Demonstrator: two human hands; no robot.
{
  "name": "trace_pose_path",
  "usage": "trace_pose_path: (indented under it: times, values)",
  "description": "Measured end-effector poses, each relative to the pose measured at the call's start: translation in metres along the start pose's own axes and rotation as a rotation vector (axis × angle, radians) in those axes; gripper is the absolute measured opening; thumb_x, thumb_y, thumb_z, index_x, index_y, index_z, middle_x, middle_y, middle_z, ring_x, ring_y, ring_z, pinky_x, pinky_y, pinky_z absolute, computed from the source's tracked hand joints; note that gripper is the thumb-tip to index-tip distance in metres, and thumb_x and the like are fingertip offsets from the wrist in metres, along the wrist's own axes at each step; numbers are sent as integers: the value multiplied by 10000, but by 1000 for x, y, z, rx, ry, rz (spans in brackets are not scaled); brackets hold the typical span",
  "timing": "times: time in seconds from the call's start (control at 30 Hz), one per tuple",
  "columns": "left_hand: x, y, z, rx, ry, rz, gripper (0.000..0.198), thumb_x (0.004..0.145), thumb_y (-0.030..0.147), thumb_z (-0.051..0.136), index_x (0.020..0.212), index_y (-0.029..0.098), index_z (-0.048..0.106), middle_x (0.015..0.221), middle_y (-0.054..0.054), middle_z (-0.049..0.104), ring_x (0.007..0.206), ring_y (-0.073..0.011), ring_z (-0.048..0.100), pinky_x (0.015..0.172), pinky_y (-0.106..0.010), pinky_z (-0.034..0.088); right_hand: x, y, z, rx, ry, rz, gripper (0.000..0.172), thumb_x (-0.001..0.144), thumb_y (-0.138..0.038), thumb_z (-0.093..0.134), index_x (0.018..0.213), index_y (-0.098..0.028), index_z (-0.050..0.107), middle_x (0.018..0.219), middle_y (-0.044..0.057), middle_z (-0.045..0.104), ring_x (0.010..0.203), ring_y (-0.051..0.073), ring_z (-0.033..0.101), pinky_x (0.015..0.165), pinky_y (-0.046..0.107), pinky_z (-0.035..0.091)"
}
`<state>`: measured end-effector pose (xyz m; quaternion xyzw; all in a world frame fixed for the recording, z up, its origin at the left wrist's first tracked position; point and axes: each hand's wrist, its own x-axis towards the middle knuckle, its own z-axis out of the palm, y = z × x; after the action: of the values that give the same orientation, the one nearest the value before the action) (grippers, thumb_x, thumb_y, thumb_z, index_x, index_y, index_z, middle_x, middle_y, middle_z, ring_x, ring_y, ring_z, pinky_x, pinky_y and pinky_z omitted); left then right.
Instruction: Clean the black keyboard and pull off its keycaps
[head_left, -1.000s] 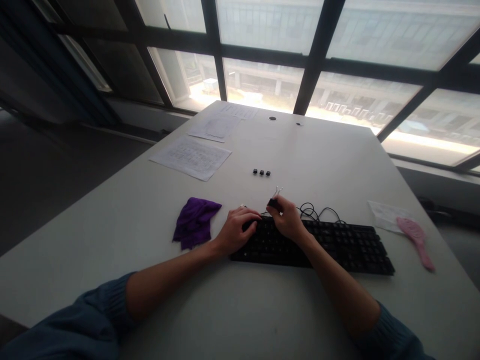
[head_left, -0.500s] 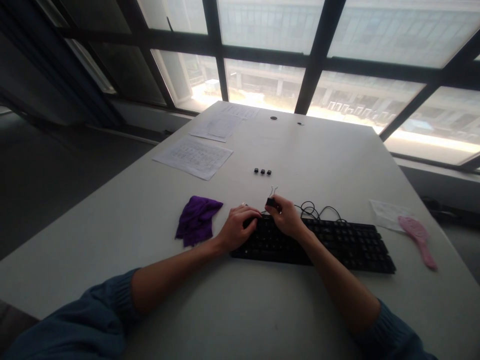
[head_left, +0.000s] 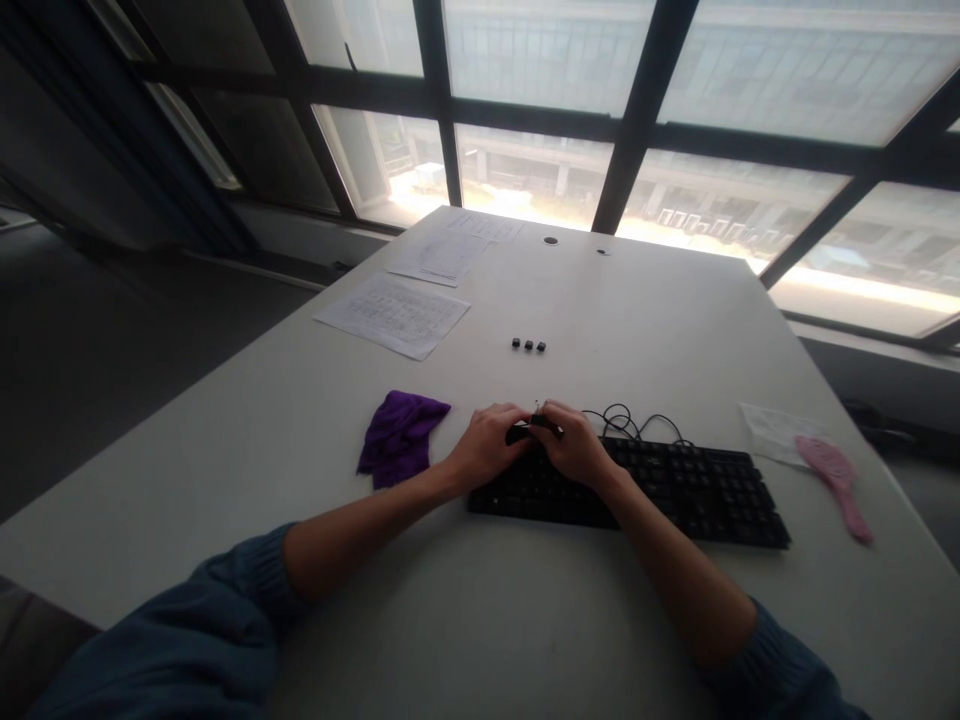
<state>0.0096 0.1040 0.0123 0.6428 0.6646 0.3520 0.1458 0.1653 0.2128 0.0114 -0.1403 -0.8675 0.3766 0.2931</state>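
A black keyboard (head_left: 697, 490) lies on the white table under my hands. My right hand (head_left: 576, 445) is closed on a small black wire keycap puller (head_left: 546, 422), whose thin metal wires are mostly hidden between the fingers. Beside it, my left hand (head_left: 491, 440) is over the keyboard's upper left corner, its thumb and fingers curled together and meeting the right fingertips. What the left fingers pinch is hidden. Farther back, three black keycaps (head_left: 529, 346) stand in a short row on the table.
Left of the keyboard lies a crumpled purple cloth (head_left: 401, 435). Printed sheets (head_left: 397, 315) spread along the table's left side. A looped black cable (head_left: 619, 415) runs behind the keyboard. At right are a pink hairbrush (head_left: 832, 470) and a clear plastic bag (head_left: 772, 430). Windows stand beyond.
My right hand has lowered and turned the keycap puller, whose wires pointed up before. My left hand has lifted from lying on the keyboard and closed in against the right fingertips.
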Motion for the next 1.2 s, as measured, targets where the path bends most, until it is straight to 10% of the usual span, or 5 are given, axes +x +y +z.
trace_pose_path:
  times: [0.3, 0.83, 1.2]
  values:
    - [4, 1, 9, -56, 33, 15, 114, 858, 123, 613, 817, 198, 688, 829, -13, 688, 826, -185, 625, 793, -318, 476, -2, 1, -1, -11, -18, 35, 127, 903, -220, 555, 776, -217, 562, 781, 23, 577, 720, 179, 519, 688, 294, 415]
    - [-1, -2, 15, 36, 42, 1, 166, 926, 230, 643, 1071, 222, 723, 939, -38, 707, 903, -212, 631, 861, -353, 486, -3, 11, 1, 144, 258, 167, 119, 895, -297, 590, 834, -197, 608, 772, 31, 634, 695, 175, 598, 686, 307, 497]
    - [1, 1, 12, -46, 68, -56, 184, 857, 335, 733, 977, 209, 674, 943, -32, 717, 885, -217, 659, 825, -361, 516, -3, 10, 0, 198, 222, 197, 144, 885, -320, 605, 813, -196, 604, 747, 27, 617, 662, 169, 583, 646, 298, 492]
